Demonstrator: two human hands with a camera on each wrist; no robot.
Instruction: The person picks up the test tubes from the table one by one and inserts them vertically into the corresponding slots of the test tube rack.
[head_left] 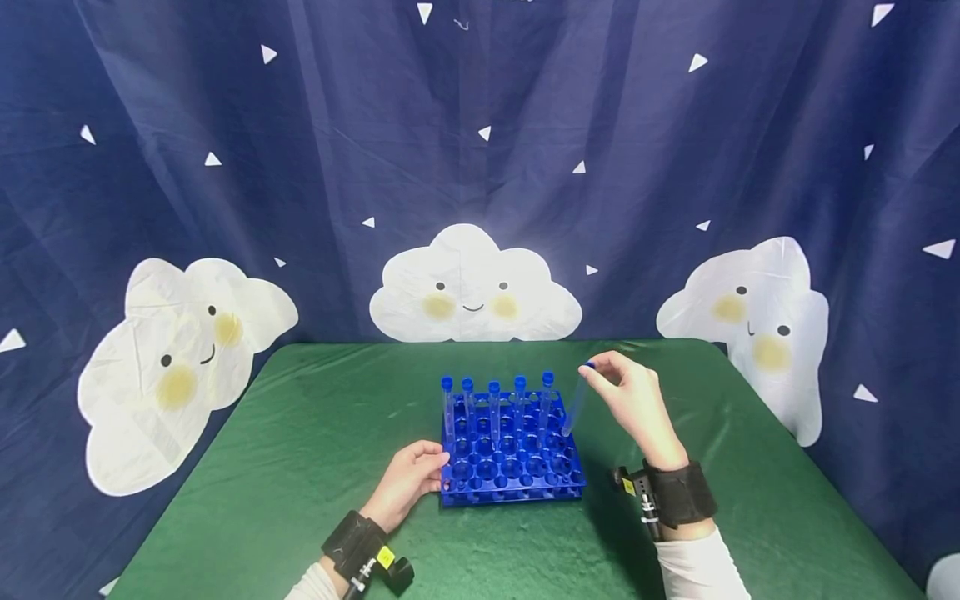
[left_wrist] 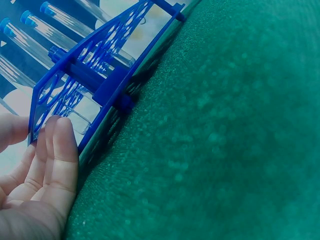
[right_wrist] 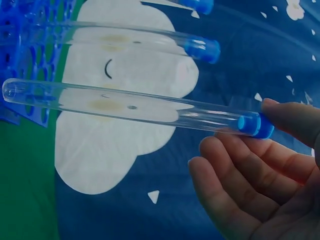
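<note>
Right now my right hand (head_left: 633,400) pinches a clear test tube (right_wrist: 125,106) by its blue cap, the grip closed on it, the tube tilted with its round bottom just above the right edge of the blue rack (head_left: 512,454). My left hand (head_left: 408,481) rests relaxed fingers against the rack's left side on the green desk (head_left: 300,433). Five capped tubes (head_left: 495,408) stand in the back row. I judge this the seating step: next I'd need to straighten the tube over a free hole.

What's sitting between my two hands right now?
The blue rack with five capped tubes in its back row lies between the left hand and right hand, in the head view.
</note>
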